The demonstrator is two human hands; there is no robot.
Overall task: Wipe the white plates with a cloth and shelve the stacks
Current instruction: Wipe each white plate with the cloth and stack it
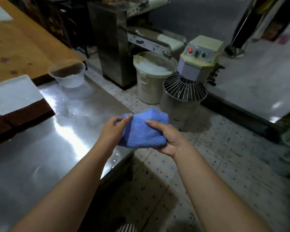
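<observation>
A: Blue terry, the cloth (143, 130), sits folded between both hands just past the steel counter's (40, 148) edge, near the middle of the view. What are the fingers doing?

B: The right hand (166, 139) cradles it from beneath at about four o'clock, fingers curled shut around its lower edge, one fingertip pressed on top. The left hand (112, 129) pinches the upper left corner between thumb and forefinger; the other fingers are partly curled, holding nothing more.

A: So the person is squaring up a pad?

B: That is the likely step. It would go best folded flat and thick, with a clean face outward, so one palm can press it evenly across a plate.

A: And the plates?

B: The white plates (13, 94) lie stacked at nine o'clock on the counter, well apart from the hands, dark ribbed edges showing below the top one. Farther off, at eleven o'clock, stands a clear plastic tub (67, 74).
</observation>
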